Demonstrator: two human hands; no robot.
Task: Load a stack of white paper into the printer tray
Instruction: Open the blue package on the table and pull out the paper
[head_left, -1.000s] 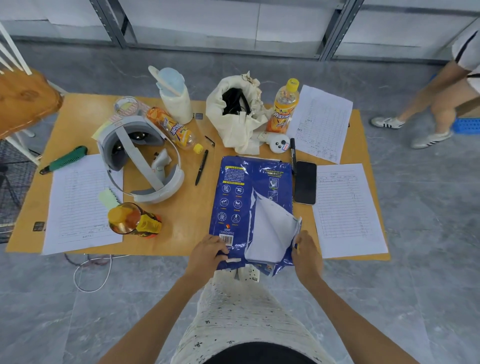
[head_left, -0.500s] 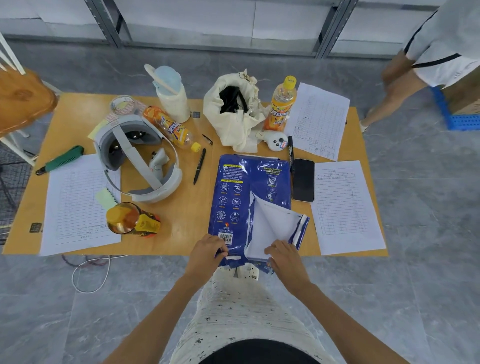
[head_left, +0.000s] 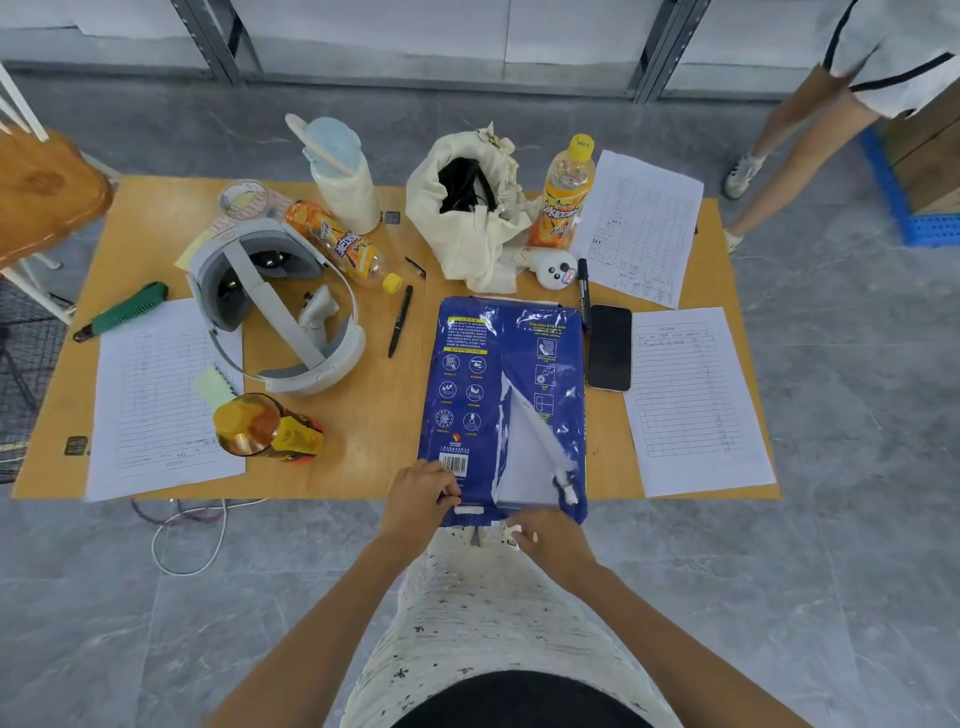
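Observation:
A blue paper ream pack (head_left: 483, 379) lies flat on the wooden table (head_left: 374, 415), its near end over the table's front edge. The wrapper is torn open along the right side, and white paper (head_left: 522, 467) shows in the gap. My left hand (head_left: 421, 493) grips the pack's near left corner by the barcode. My right hand (head_left: 550, 535) is at the near right end, fingers curled at the torn wrapper's edge below the exposed paper. No printer is in view.
A black phone (head_left: 609, 347) and printed forms (head_left: 693, 400) lie right of the pack. A headset (head_left: 275, 306), pen (head_left: 400, 321), bottles (head_left: 267, 426), cloth bag (head_left: 472, 218) and jug (head_left: 343, 176) crowd the left and back. Another person's legs (head_left: 795, 135) stand at the far right.
My right hand let the lifted wrapper flap fall back and moved left and down to the pack's near end. The flap now lies flatter. The person behind walked further right.

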